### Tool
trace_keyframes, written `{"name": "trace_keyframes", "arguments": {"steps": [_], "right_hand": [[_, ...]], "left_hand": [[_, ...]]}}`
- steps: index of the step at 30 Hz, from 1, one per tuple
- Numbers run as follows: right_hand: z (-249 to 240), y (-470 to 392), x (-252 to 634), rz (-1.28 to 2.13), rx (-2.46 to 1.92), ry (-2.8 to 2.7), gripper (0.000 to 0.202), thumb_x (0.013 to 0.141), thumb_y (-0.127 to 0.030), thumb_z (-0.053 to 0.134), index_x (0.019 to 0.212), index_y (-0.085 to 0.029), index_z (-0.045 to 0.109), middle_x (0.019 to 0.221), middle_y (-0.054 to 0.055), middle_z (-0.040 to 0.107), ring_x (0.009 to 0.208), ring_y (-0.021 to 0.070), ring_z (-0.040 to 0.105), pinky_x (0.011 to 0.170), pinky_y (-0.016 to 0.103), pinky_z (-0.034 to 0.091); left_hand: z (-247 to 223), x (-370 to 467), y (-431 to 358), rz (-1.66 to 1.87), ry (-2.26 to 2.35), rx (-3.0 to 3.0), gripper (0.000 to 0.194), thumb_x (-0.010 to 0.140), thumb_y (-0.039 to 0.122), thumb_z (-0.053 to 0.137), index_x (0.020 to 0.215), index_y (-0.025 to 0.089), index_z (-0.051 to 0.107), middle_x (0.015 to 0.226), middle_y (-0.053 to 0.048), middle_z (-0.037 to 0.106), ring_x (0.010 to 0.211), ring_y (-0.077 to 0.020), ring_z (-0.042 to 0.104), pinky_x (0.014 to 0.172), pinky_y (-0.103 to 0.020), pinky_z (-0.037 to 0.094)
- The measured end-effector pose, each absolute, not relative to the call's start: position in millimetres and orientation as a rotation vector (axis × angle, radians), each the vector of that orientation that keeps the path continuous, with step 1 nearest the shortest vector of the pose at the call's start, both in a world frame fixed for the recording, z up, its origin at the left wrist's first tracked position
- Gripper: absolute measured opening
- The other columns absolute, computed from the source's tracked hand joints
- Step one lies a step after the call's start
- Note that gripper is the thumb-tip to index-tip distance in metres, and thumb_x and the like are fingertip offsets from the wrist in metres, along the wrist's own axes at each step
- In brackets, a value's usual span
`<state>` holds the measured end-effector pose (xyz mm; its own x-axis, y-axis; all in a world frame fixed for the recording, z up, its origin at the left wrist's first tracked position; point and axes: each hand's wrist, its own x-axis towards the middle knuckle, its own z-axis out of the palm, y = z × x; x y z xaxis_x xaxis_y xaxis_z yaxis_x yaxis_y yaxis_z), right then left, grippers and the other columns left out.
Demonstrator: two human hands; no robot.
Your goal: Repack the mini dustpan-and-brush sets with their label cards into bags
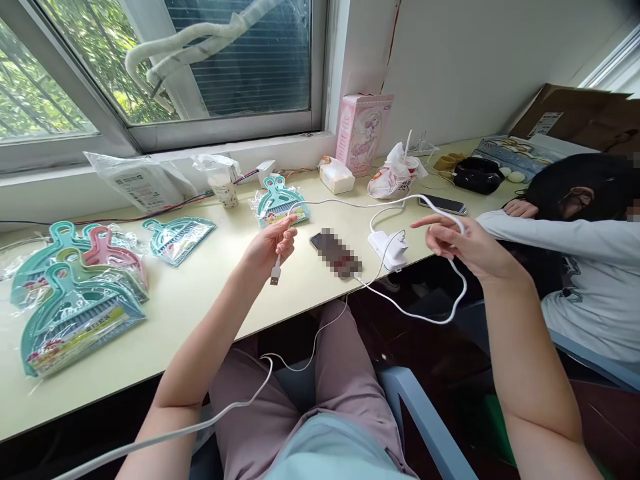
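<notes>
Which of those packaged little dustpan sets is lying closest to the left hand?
The teal set lying alone just beyond the left hand; the others lie farther left, one single and a pile by the desk's end.

A pale yellow worktop (pixel 200 293) runs along under the window. At its left end sits a heap of wrapped dustpan-and-brush sets (pixel 75 300), teal with one pink; another teal set (pixel 177 237) lies just beside them, and one more (pixel 280 200) further along. Near the front edge lie a dark phone (pixel 336 253) and, just right of it, a white charger (pixel 389 248). By the wall: a clear plastic packet (pixel 140 180), a small cup (pixel 225 190), a white box (pixel 336 177), an upright pink carton (pixel 363 130), a crumpled bag (pixel 395 175), then a second phone (pixel 444 205).
</notes>
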<state>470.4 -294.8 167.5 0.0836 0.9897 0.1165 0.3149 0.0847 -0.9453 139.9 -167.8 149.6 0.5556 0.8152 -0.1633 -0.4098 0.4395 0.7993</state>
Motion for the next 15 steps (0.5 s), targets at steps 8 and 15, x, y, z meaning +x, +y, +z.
{"name": "trace_keyframes", "arguments": {"steps": [8, 15], "right_hand": [[153, -248, 427, 0.442, -1.603, -1.643, 0.065, 0.091, -0.071, 0.044, 0.119, -0.017, 0.067, 0.066, 0.002, 0.067, 0.052, 0.0143, 0.053, 0.058, 0.027, 0.041], [113, -182, 406, -0.155, -2.175, -1.61, 0.048, 0.1, -0.052, 0.04, 0.114, -0.019, 0.071, 0.084, 0.013, 0.076, 0.089, 0.0301, 0.071, 0.075, 0.034, 0.045]], "left_hand": [[121, 176, -71, 1.101, 0.884, 1.599, 0.018, 0.09, 0.033, 0.062, 0.096, 0.02, 0.074, 0.106, -0.006, 0.07, 0.095, -0.019, 0.062, 0.084, -0.032, 0.049], [117, 247, 0, 0.94, 1.269, 2.133, 0.024, 0.092, 0.024, 0.056, 0.102, 0.018, 0.078, 0.11, -0.014, 0.07, 0.105, -0.026, 0.063, 0.093, -0.036, 0.043]]}}
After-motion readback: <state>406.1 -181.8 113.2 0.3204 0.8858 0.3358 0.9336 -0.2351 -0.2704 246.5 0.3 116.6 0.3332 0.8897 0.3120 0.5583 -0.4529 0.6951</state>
